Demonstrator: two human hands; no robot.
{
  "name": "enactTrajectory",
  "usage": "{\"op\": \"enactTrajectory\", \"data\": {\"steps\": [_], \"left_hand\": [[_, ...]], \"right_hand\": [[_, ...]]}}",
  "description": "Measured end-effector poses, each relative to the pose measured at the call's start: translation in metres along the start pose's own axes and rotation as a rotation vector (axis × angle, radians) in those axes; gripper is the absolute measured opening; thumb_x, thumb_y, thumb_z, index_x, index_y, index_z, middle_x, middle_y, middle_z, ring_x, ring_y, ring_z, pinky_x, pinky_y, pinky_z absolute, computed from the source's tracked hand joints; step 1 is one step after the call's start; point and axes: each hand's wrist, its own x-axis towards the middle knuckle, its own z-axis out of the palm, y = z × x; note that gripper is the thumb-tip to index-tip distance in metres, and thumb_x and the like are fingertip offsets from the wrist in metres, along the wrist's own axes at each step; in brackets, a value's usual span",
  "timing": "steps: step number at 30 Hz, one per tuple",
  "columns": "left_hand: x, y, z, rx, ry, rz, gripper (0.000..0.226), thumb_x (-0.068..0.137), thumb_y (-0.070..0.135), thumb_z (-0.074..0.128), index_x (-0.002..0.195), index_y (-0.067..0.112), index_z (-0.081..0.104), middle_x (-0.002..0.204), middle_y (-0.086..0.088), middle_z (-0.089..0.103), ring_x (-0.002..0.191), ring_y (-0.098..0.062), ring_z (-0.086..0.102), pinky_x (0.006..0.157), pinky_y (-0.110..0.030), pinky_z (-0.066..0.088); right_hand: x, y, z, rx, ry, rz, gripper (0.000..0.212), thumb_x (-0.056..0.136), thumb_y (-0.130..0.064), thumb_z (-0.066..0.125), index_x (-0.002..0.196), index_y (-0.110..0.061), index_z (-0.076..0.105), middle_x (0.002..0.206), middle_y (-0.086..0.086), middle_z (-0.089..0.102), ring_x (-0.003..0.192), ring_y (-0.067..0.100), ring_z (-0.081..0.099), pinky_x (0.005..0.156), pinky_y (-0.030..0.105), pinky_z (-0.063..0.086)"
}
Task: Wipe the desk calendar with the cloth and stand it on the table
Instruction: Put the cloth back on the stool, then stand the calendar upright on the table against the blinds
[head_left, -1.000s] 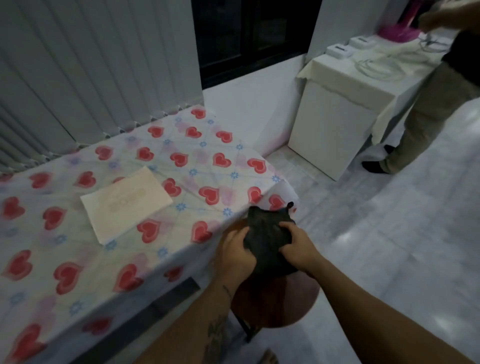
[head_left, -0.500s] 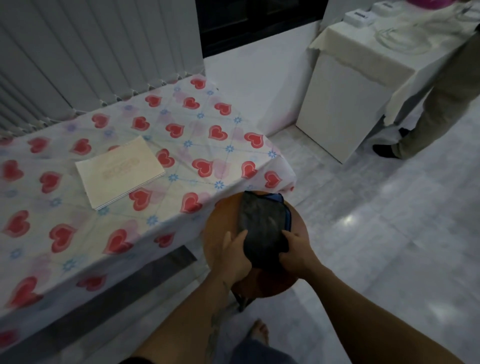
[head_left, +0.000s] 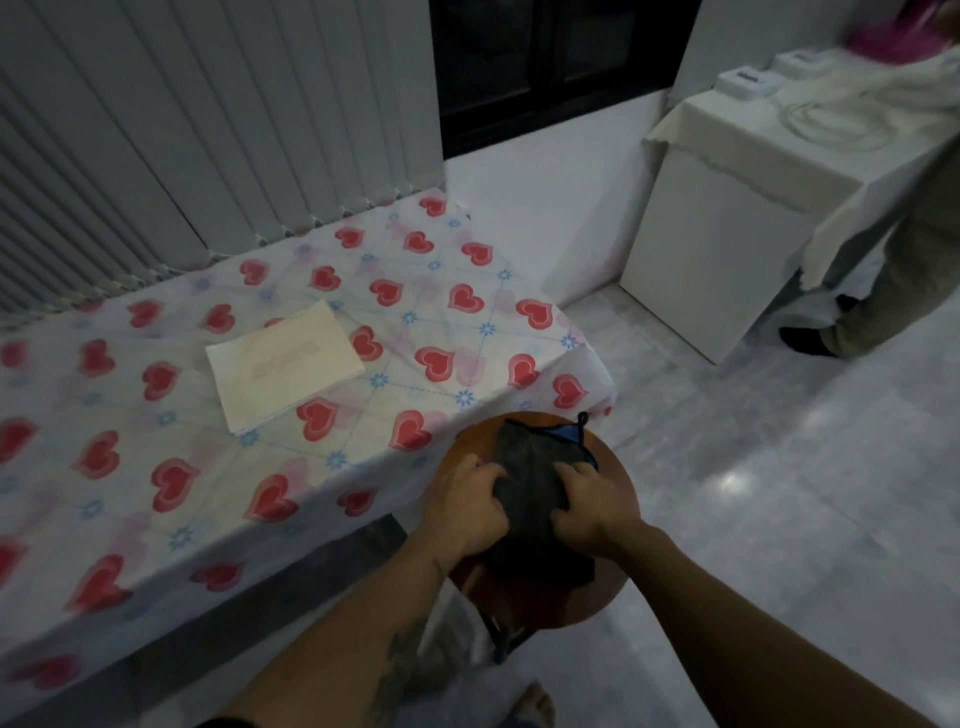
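Observation:
A dark grey cloth (head_left: 530, 467) with a blue edge lies on a round brown stool (head_left: 618, 582) beside the table. My left hand (head_left: 470, 506) grips the cloth's left side with curled fingers. My right hand (head_left: 589, 506) grips its right side the same way. The cream desk calendar (head_left: 284, 359) lies flat on the table (head_left: 156, 467), which has a white cloth with red hearts. The calendar is well to the left of both hands and nothing touches it.
Vertical blinds (head_left: 208, 130) hang behind the table. A white cabinet (head_left: 727, 249) with boxes and cables stands at the right. Another person's legs (head_left: 883, 291) are beside it. Pale tiled floor (head_left: 779, 493) spreads right of the stool. My bare foot (head_left: 535, 701) shows below.
The cloth was held up above the stool a second ago; it now lies on the stool seat with both hands still gripping it. The calendar has not moved on the table.

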Motion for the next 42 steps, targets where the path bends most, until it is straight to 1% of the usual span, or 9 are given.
{"op": "enactTrajectory", "data": {"steps": [4,8,13,16,18,23,26,34,42], "left_hand": [[-0.002,-0.008,-0.046,-0.197,0.12,-0.048,0.037,0.081,0.024,0.05,0.114,0.029,0.066,0.12,0.004,0.061,0.108,-0.019,0.057,0.086,-0.026,0.044],[-0.008,-0.03,-0.099,-0.253,0.302,-0.101,0.035,0.089,0.016,0.055,0.121,0.023,0.066,0.126,0.0,0.062,0.112,-0.019,0.057,0.094,-0.029,0.048],[-0.017,-0.077,-0.161,-0.446,0.488,-0.176,0.035,0.088,0.006,0.052,0.113,0.023,0.071,0.117,-0.003,0.068,0.094,-0.017,0.063,0.08,-0.027,0.053],[-0.015,-0.111,-0.192,-0.535,0.594,-0.228,0.036,0.087,0.003,0.048,0.106,0.022,0.072,0.112,-0.003,0.069,0.084,-0.016,0.066,0.067,-0.025,0.056],[-0.009,-0.136,-0.207,-0.541,0.629,-0.251,0.038,0.086,0.002,0.048,0.108,0.023,0.071,0.116,-0.003,0.069,0.09,-0.015,0.062,0.073,-0.022,0.05],[0.019,-0.206,-0.232,-0.498,0.584,-0.369,0.048,0.085,0.012,0.058,0.132,0.022,0.057,0.137,-0.006,0.055,0.11,-0.023,0.058,0.083,-0.025,0.049],[0.041,-0.241,-0.234,-0.458,0.507,-0.417,0.057,0.084,0.02,0.061,0.14,0.021,0.049,0.141,-0.007,0.047,0.122,-0.028,0.053,0.09,-0.028,0.045],[0.083,-0.281,-0.231,-0.407,0.235,-0.514,0.075,0.071,0.037,0.056,0.142,0.024,0.035,0.136,-0.012,0.04,0.124,-0.033,0.043,0.102,-0.042,0.044],[0.104,-0.291,-0.232,-0.638,0.343,-0.557,0.065,0.076,0.023,0.06,0.139,0.024,0.045,0.134,-0.011,0.047,0.12,-0.032,0.05,0.093,-0.036,0.048]], "right_hand": [[0.007,-0.037,-0.04,0.104,0.081,-0.127,0.061,0.077,-0.032,0.059,0.136,-0.029,0.042,0.138,0.003,0.047,0.125,0.026,0.046,0.104,0.044,0.042],[0.028,-0.091,-0.069,0.147,0.088,-0.191,0.064,0.088,-0.024,0.059,0.146,-0.026,0.032,0.149,0.006,0.037,0.135,0.028,0.038,0.107,0.04,0.035],[0.057,-0.162,-0.076,0.14,0.105,-0.253,0.065,0.089,-0.026,0.058,0.148,-0.025,0.03,0.15,0.007,0.038,0.131,0.028,0.042,0.09,0.027,0.035],[0.072,-0.202,-0.07,0.172,0.076,-0.289,0.065,0.09,-0.023,0.058,0.148,-0.024,0.03,0.154,0.006,0.035,0.135,0.028,0.04,0.097,0.031,0.038],[0.085,-0.229,-0.066,0.194,0.058,-0.29,0.064,0.09,-0.022,0.059,0.148,-0.024,0.03,0.154,0.007,0.036,0.136,0.028,0.04,0.101,0.036,0.039],[0.126,-0.291,-0.051,0.229,0.013,-0.222,0.062,0.087,-0.021,0.059,0.145,-0.019,0.036,0.143,0.011,0.048,0.123,0.029,0.05,0.102,0.04,0.042],[0.156,-0.317,-0.041,0.226,-0.004,-0.159,0.065,0.087,-0.02,0.06,0.147,-0.017,0.034,0.147,0.01,0.045,0.126,0.028,0.048,0.096,0.032,0.038],[0.219,-0.35,-0.018,0.18,0.005,0.005,0.064,0.087,-0.024,0.063,0.145,-0.022,0.034,0.146,0.006,0.045,0.127,0.031,0.048,0.101,0.042,0.041],[0.246,-0.357,0.003,0.194,0.054,0.063,0.072,0.081,-0.033,0.067,0.144,-0.023,0.033,0.139,0.008,0.049,0.122,0.034,0.05,0.102,0.05,0.044]]}}
